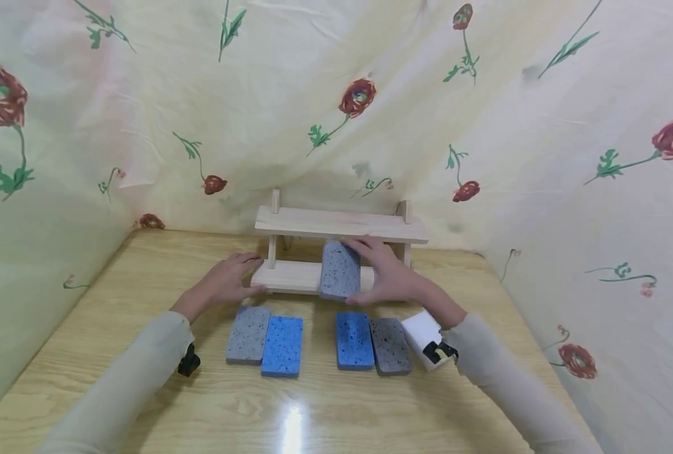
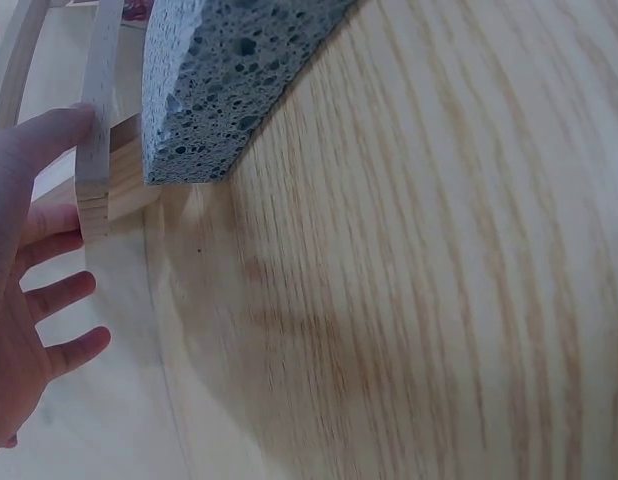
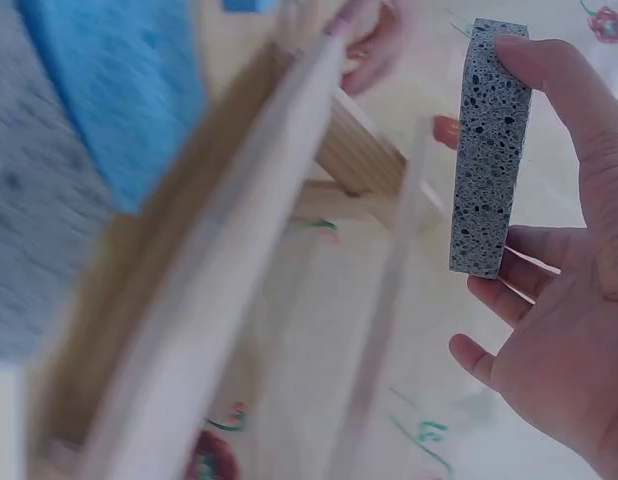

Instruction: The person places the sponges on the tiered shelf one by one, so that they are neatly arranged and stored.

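A person's right hand (image 1: 390,274) pinches a speckled gray block (image 1: 339,271) before a two-tier wooden rack (image 1: 339,224), thumb at one edge and fingertips at the opposite one, the gap between them just the block's length. The block tilts in front of the rack's lower board (image 1: 291,276), right of its middle and below the front of the upper tier; whether it touches the board cannot be told. The left hand (image 1: 231,280), its fingers spread wide, is at the rack's left end, thumb against the wood; whether the other fingers bear on it is unclear.

On the wood-grain table (image 1: 200,410) in front of the rack, blocks lie flat in two groups. To the left, a second gray block (image 1: 249,334) rests side by side with a blue block (image 1: 282,347). To the right, well apart from that pair, another blue block (image 1: 354,340) sits beside a dark gray block (image 1: 391,347), with a white item (image 1: 421,331) just beyond, partly hidden near the right wrist. A flower-printed cloth (image 1: 257,113) hangs behind the rack.
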`<state>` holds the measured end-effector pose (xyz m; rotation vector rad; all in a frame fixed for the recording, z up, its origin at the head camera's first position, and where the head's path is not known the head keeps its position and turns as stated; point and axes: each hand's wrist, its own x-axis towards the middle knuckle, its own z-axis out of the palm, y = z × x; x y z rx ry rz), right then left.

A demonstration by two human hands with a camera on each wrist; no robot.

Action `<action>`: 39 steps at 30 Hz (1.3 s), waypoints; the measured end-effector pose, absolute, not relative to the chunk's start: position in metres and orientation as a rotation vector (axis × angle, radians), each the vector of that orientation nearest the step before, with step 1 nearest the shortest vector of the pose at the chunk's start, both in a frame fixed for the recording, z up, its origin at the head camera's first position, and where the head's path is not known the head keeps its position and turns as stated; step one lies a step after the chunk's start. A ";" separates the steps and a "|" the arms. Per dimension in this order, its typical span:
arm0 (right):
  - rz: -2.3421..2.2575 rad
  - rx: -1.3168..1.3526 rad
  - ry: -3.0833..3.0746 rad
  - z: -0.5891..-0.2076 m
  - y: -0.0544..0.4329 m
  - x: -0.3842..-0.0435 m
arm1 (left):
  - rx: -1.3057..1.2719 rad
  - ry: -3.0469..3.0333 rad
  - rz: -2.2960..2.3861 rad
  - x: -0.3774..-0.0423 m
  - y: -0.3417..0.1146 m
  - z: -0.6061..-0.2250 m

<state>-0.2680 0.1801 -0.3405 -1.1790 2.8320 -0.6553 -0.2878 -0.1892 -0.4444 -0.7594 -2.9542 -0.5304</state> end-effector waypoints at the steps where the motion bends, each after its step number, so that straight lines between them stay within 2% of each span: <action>1: -0.649 -1.194 2.839 -0.335 0.179 -0.271 | -0.762 -2.953 -0.529 -0.288 -0.189 -0.444; 13: -0.617 -1.250 2.819 -0.290 0.162 -0.308 | -0.773 -2.952 -0.589 -0.290 -0.190 -0.439; 20: -0.631 -1.156 2.806 -0.288 0.147 -0.331 | -0.763 -2.960 -0.614 -0.290 -0.190 -0.443; 39: -0.631 -1.119 2.796 -0.301 0.107 -0.382 | -0.772 -2.942 -0.667 -0.290 -0.192 -0.447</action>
